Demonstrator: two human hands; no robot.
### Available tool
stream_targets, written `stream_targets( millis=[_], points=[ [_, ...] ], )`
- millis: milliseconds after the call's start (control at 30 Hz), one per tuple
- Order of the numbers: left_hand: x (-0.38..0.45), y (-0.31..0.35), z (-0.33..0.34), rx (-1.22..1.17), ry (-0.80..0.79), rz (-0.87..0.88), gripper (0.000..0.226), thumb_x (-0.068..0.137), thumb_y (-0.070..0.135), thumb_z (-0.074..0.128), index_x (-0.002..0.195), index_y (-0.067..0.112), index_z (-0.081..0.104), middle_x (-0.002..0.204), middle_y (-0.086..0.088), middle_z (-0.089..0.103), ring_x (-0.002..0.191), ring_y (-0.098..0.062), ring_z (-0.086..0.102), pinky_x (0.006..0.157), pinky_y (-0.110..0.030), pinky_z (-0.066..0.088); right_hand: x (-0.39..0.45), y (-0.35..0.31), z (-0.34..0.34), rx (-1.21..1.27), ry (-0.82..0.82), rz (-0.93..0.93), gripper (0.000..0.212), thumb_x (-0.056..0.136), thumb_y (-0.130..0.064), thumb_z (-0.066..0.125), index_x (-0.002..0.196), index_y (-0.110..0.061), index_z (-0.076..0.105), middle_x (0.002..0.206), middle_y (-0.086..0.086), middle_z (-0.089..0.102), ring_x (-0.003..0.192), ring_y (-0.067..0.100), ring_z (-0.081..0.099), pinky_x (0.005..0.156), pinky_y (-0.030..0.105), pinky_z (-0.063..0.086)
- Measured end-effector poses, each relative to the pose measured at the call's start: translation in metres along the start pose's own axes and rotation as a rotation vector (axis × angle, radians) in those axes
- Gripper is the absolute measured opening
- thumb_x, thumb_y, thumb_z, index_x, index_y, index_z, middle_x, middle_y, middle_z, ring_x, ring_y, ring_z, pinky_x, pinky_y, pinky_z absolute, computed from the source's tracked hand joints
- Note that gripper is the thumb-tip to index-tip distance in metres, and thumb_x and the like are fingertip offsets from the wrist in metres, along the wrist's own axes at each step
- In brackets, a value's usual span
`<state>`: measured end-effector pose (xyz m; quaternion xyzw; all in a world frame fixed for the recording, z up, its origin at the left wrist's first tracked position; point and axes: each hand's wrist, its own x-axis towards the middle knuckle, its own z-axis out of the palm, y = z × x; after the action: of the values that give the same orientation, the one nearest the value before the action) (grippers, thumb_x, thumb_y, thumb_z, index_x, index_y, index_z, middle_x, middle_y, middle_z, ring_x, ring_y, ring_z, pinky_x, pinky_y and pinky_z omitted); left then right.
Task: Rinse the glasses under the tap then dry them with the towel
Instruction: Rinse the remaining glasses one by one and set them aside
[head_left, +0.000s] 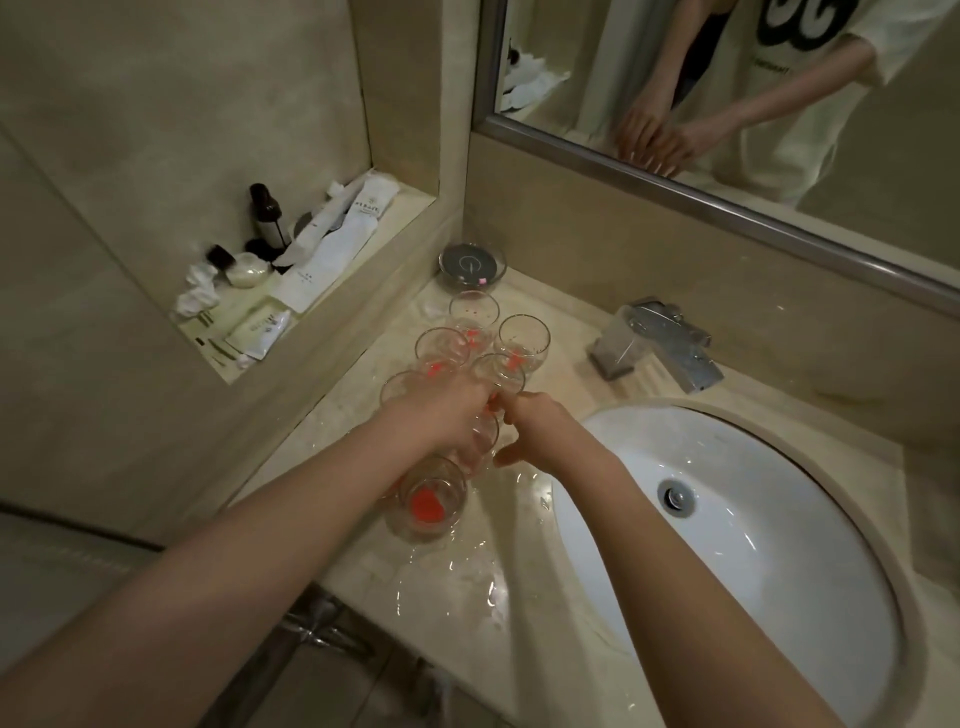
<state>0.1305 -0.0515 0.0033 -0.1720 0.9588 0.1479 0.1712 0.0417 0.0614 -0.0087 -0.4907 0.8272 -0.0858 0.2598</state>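
Note:
Several clear glasses with red marks at the bottom stand in a cluster on the wet stone counter (519, 597), left of the sink (753, 571). The nearest glass (429, 500) stands alone in front of my hands. Others, such as a far glass (522, 336), stand behind them. My left hand (447, 415) and my right hand (543, 436) meet around one glass (485, 441) in the middle of the cluster, fingers curled on it from both sides. The chrome tap (660, 338) is off, right of the glasses. No towel shows on the counter.
A glass dish (471, 265) sits in the back corner. A wall niche (291, 291) on the left holds bottles, sachets and tubes. The mirror (727, 104) above the tap reflects my arms. Water is pooled on the counter near the front edge.

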Motion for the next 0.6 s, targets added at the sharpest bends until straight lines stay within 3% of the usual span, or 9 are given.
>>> stream_targets(
  millis=[67, 167, 267, 333, 433, 600],
  points=[
    [0.0, 0.0, 0.003, 0.016, 0.007, -0.025, 0.074, 0.063, 0.04, 0.088, 0.123, 0.021, 0.049, 0.111, 0.006, 0.059, 0.086, -0.016, 0.058, 0.064, -0.027, 0.039, 0.002, -0.003, 0.004, 0.018, 0.014, 0.012, 0.07, 0.071, -0.015, 0.083, 0.131, -0.008, 0.048, 0.126, 0.012, 0.059, 0.114, 0.031, 0.057, 0.09, 0.033, 0.044],
    [0.002, 0.004, 0.009, 0.144, 0.035, -0.019, 0.076, 0.068, 0.047, 0.083, 0.127, 0.017, 0.046, 0.116, -0.001, 0.063, 0.101, -0.022, 0.063, 0.071, -0.029, 0.042, 0.005, -0.003, 0.012, 0.026, 0.034, 0.024, 0.065, 0.07, -0.016, 0.083, 0.124, -0.005, 0.049, 0.121, 0.015, 0.061, 0.11, 0.034, 0.059, 0.087, 0.035, 0.046],
    [0.003, 0.008, 0.014, 0.291, 0.079, -0.033, 0.076, 0.074, 0.056, 0.074, 0.129, 0.013, 0.043, 0.118, -0.002, 0.062, 0.112, -0.023, 0.06, 0.101, -0.037, 0.037, 0.007, -0.002, 0.015, -0.001, 0.06, 0.013, 0.062, 0.074, -0.017, 0.08, 0.124, -0.003, 0.048, 0.122, 0.014, 0.059, 0.108, 0.033, 0.058, 0.083, 0.035, 0.044],
    [0.003, 0.009, 0.015, 0.324, 0.108, -0.017, 0.071, 0.076, 0.057, 0.071, 0.126, 0.014, 0.045, 0.118, -0.002, 0.062, 0.116, -0.024, 0.057, 0.11, -0.04, 0.029, 0.006, -0.001, 0.017, -0.009, 0.072, -0.002, 0.062, 0.075, -0.017, 0.079, 0.127, -0.004, 0.047, 0.124, 0.012, 0.059, 0.109, 0.033, 0.058, 0.083, 0.035, 0.044],
    [-0.001, 0.01, 0.011, 0.332, 0.147, 0.049, 0.058, 0.077, 0.054, 0.072, 0.118, 0.016, 0.055, 0.117, 0.0, 0.063, 0.116, -0.022, 0.055, 0.103, -0.033, 0.032, 0.004, 0.001, 0.019, 0.01, 0.092, -0.003, 0.063, 0.077, -0.018, 0.077, 0.129, -0.006, 0.045, 0.121, 0.013, 0.06, 0.106, 0.033, 0.059, 0.083, 0.036, 0.046],
    [-0.007, 0.029, 0.01, 0.242, 0.131, 0.131, 0.043, 0.076, 0.042, 0.077, 0.106, 0.016, 0.058, 0.103, 0.0, 0.064, 0.1, -0.019, 0.059, 0.065, -0.023, 0.032, -0.018, 0.014, 0.014, 0.092, 0.053, 0.059, 0.059, 0.077, -0.018, 0.078, 0.124, -0.003, 0.047, 0.115, 0.018, 0.062, 0.102, 0.035, 0.06, 0.084, 0.037, 0.048]
  ],
)
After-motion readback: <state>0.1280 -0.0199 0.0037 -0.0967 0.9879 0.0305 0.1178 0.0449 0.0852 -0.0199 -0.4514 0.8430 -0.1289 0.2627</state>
